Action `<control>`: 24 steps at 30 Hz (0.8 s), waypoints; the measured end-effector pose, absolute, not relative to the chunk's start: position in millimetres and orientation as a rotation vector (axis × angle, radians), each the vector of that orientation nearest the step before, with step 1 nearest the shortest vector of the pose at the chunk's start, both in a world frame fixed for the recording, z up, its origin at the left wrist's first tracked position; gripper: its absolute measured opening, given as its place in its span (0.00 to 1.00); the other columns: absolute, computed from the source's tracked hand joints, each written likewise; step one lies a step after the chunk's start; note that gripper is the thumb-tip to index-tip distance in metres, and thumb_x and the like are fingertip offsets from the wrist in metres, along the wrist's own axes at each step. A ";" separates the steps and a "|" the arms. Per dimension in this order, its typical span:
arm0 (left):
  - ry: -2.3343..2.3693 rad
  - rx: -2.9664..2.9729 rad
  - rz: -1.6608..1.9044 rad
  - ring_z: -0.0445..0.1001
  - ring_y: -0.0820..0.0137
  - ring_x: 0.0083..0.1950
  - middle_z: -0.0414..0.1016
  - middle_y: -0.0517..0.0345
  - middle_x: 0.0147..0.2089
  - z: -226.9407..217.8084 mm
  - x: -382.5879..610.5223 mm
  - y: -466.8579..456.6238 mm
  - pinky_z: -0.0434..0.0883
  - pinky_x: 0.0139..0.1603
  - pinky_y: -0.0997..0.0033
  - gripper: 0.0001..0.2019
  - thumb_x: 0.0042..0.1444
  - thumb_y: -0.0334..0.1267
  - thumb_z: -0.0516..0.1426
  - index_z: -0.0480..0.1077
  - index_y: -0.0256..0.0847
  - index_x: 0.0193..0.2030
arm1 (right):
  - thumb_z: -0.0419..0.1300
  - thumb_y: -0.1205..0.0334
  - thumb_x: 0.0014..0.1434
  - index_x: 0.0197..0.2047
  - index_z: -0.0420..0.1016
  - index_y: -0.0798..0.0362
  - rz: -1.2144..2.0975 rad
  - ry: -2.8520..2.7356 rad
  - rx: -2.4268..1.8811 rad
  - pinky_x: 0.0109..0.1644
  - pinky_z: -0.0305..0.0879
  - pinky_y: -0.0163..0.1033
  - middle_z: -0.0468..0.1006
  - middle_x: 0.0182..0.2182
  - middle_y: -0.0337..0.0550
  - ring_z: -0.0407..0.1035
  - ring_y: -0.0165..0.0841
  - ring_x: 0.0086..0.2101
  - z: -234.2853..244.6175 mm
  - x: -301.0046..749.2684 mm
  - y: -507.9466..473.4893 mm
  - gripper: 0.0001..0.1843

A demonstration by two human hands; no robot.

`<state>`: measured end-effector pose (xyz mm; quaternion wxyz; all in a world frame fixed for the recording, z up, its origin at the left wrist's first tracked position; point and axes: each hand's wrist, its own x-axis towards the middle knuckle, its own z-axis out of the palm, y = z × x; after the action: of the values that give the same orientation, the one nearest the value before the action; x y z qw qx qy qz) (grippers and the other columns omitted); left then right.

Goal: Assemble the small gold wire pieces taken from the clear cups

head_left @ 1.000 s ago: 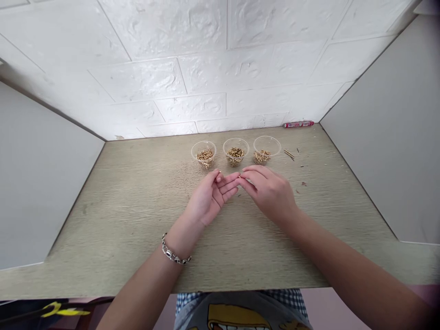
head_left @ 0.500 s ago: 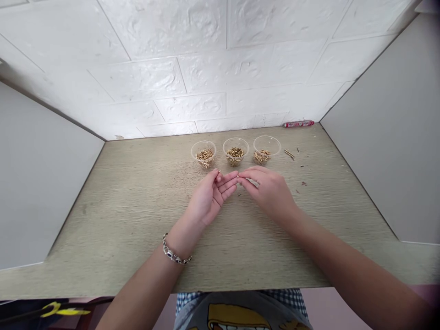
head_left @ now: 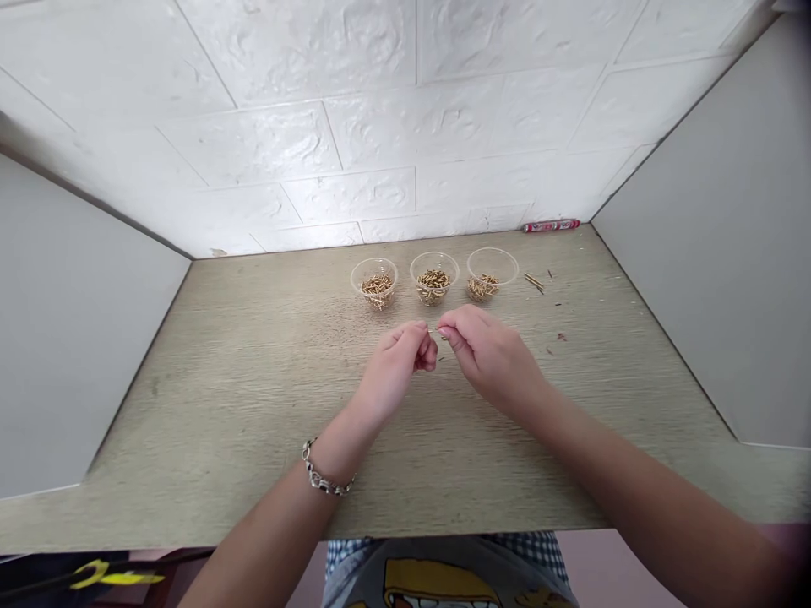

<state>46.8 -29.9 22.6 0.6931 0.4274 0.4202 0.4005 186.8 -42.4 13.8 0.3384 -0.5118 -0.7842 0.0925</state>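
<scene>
My left hand (head_left: 405, 355) is closed in a pinch, its fingers curled under the thumb. Facing it, my right hand (head_left: 485, 342) pinches with thumb and forefinger. Between the two sets of fingertips shows a thin small brass-coloured pin (head_left: 432, 330), which both hands appear to grip. Behind the hands stand three clear plastic cups: the left cup (head_left: 374, 264), the middle cup (head_left: 434, 258) and the right cup (head_left: 492, 253). Small brass-coloured metal pieces (head_left: 434, 285) fill the bottom of each.
A few longer brass-coloured pins (head_left: 534, 281) lie right of the cups, with dark bits (head_left: 561, 337) scattered nearby. A red patterned pen-like stick (head_left: 551, 225) rests against the white brick wall (head_left: 373, 194). Grey panels flank the wooden table (head_left: 221, 380) on both sides.
My left hand has gone from an open palm to curled fingers pinching at the small pin. My right hand stays almost in place, still pinching.
</scene>
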 end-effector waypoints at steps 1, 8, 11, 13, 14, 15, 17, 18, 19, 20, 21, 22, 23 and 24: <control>0.939 0.969 0.886 0.59 0.77 0.24 0.59 0.63 0.20 22.3 47.3 -30.5 0.59 0.28 0.74 0.15 0.55 0.39 0.49 0.55 0.38 0.19 | 0.43 0.62 0.65 0.34 0.65 0.54 0.254 -2.065 -1.341 0.33 0.56 0.35 0.69 0.28 0.42 0.63 0.31 0.30 13.8 186.6 -42.8 0.13; 0.927 0.957 0.851 0.57 0.77 0.23 0.57 0.63 0.19 21.5 49.3 -32.4 0.59 0.28 0.74 0.15 0.54 0.40 0.49 0.55 0.38 0.18 | 0.45 0.62 0.63 0.28 0.61 0.53 0.612 -1.966 -1.316 0.30 0.55 0.33 0.66 0.24 0.37 0.60 0.27 0.26 23.1 184.7 -44.9 0.12; 0.929 0.920 0.867 0.57 0.77 0.22 0.55 0.64 0.18 22.7 49.0 -32.7 0.59 0.27 0.74 0.15 0.53 0.39 0.50 0.53 0.39 0.18 | 0.46 0.62 0.61 0.25 0.59 0.52 0.892 -1.796 -1.341 0.27 0.54 0.32 0.64 0.19 0.34 0.58 0.26 0.23 27.4 184.4 -44.5 0.13; 0.924 0.900 0.876 0.56 0.78 0.21 0.53 0.65 0.18 23.5 48.7 -32.8 0.58 0.26 0.75 0.16 0.53 0.39 0.50 0.52 0.39 0.17 | 0.46 0.61 0.60 0.24 0.59 0.52 1.076 -1.671 -1.353 0.25 0.55 0.33 0.63 0.18 0.33 0.59 0.26 0.21 28.0 183.8 -43.9 0.13; 0.923 0.892 0.876 0.56 0.78 0.21 0.53 0.65 0.17 23.6 48.6 -32.8 0.59 0.26 0.75 0.16 0.53 0.39 0.50 0.52 0.39 0.17 | 0.46 0.61 0.60 0.24 0.59 0.52 1.169 -1.609 -1.334 0.25 0.56 0.33 0.63 0.18 0.34 0.59 0.26 0.21 27.6 183.2 -43.7 0.14; 0.921 0.888 0.875 0.56 0.78 0.21 0.53 0.64 0.17 23.6 48.5 -32.9 0.59 0.26 0.74 0.16 0.53 0.39 0.50 0.52 0.38 0.17 | 0.46 0.60 0.60 0.23 0.59 0.52 1.255 -1.549 -1.304 0.26 0.58 0.33 0.64 0.17 0.34 0.60 0.26 0.21 27.0 182.3 -43.5 0.14; 0.897 0.880 0.866 0.58 0.77 0.21 0.53 0.64 0.17 23.0 48.7 -33.1 0.60 0.27 0.73 0.17 0.54 0.38 0.49 0.52 0.38 0.16 | 0.47 0.60 0.59 0.23 0.58 0.53 1.395 -1.440 -1.228 0.26 0.61 0.33 0.66 0.18 0.34 0.63 0.26 0.21 25.4 180.0 -43.4 0.14; 0.875 0.878 0.859 0.59 0.76 0.21 0.52 0.64 0.17 22.6 48.9 -33.3 0.60 0.27 0.73 0.17 0.54 0.38 0.49 0.52 0.39 0.16 | 0.47 0.60 0.59 0.22 0.58 0.53 1.442 -1.392 -1.198 0.26 0.62 0.33 0.67 0.18 0.35 0.63 0.26 0.21 24.4 178.8 -43.5 0.14; 0.852 0.874 0.854 0.60 0.75 0.21 0.52 0.63 0.17 22.0 49.2 -33.5 0.61 0.27 0.72 0.18 0.55 0.38 0.49 0.52 0.39 0.16 | 0.48 0.61 0.59 0.22 0.58 0.53 1.471 -1.353 -1.176 0.26 0.63 0.33 0.68 0.19 0.35 0.64 0.26 0.22 23.5 177.7 -43.6 0.14; 0.832 0.870 0.852 0.60 0.75 0.21 0.52 0.63 0.17 21.5 49.6 -33.6 0.61 0.27 0.72 0.18 0.55 0.38 0.48 0.52 0.39 0.15 | 0.48 0.60 0.59 0.22 0.59 0.53 1.486 -1.324 -1.163 0.27 0.64 0.34 0.69 0.19 0.36 0.65 0.26 0.22 22.4 176.7 -43.8 0.14; 0.819 0.863 0.855 0.60 0.75 0.21 0.51 0.63 0.17 21.0 50.0 -33.8 0.61 0.27 0.72 0.18 0.55 0.37 0.48 0.52 0.39 0.15 | 0.48 0.60 0.59 0.23 0.59 0.53 1.489 -1.308 -1.157 0.27 0.64 0.34 0.69 0.20 0.36 0.65 0.26 0.22 21.4 176.0 -43.9 0.14; 0.816 0.859 0.859 0.60 0.75 0.21 0.51 0.63 0.17 20.5 50.5 -34.0 0.61 0.27 0.72 0.18 0.55 0.37 0.48 0.52 0.39 0.15 | 0.48 0.60 0.59 0.23 0.59 0.53 1.484 -1.303 -1.156 0.27 0.64 0.34 0.69 0.20 0.36 0.65 0.26 0.22 20.3 175.5 -44.0 0.14; 0.818 0.857 0.865 0.60 0.75 0.21 0.51 0.63 0.17 20.1 51.0 -34.1 0.61 0.27 0.72 0.18 0.56 0.37 0.47 0.52 0.39 0.15 | 0.48 0.61 0.59 0.23 0.59 0.53 1.476 -1.305 -1.157 0.26 0.64 0.33 0.69 0.20 0.36 0.65 0.25 0.22 19.2 175.2 -44.0 0.14; 0.818 0.859 0.870 0.60 0.75 0.21 0.52 0.63 0.17 19.7 51.4 -34.3 0.61 0.26 0.72 0.18 0.56 0.37 0.47 0.52 0.38 0.15 | 0.48 0.61 0.59 0.23 0.60 0.53 1.471 -1.309 -1.157 0.26 0.64 0.32 0.69 0.20 0.35 0.65 0.25 0.22 18.2 175.0 -44.0 0.14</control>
<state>51.4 -34.3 19.7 0.7416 0.3917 0.3733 0.3966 175.0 -44.0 18.2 0.4159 -0.4609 -0.5212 0.5857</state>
